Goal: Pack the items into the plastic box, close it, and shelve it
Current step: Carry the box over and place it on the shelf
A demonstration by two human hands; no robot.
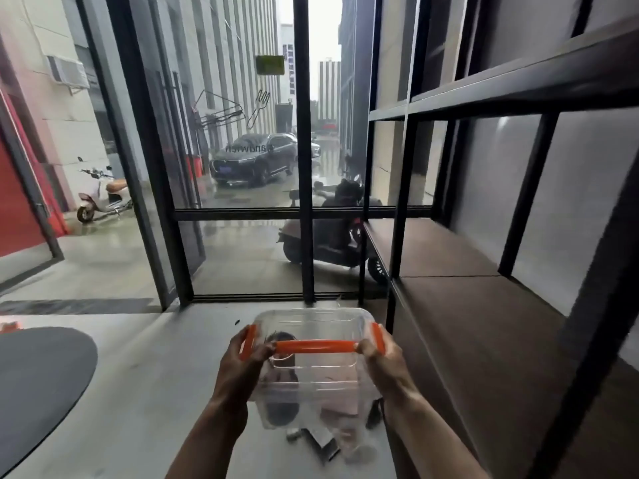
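Observation:
I hold a clear plastic box (313, 371) in the air at the lower middle of the head view, above the pale floor. Its lid is on, with an orange handle (315, 346) across the top and orange clips at both ends. My left hand (247, 354) grips the left end by the clip. My right hand (378, 356) grips the right end. Dark and pale items show blurred through the box walls. The dark shelf unit (491, 299) stands just to the right, its brown board level with the box and bare.
A glass wall with black frames (306, 216) rises ahead; scooters and a car are outside. A round dark table top (38, 378) sits at the lower left. An open door (152, 202) stands at the left. Small objects (321, 442) lie on the floor below the box.

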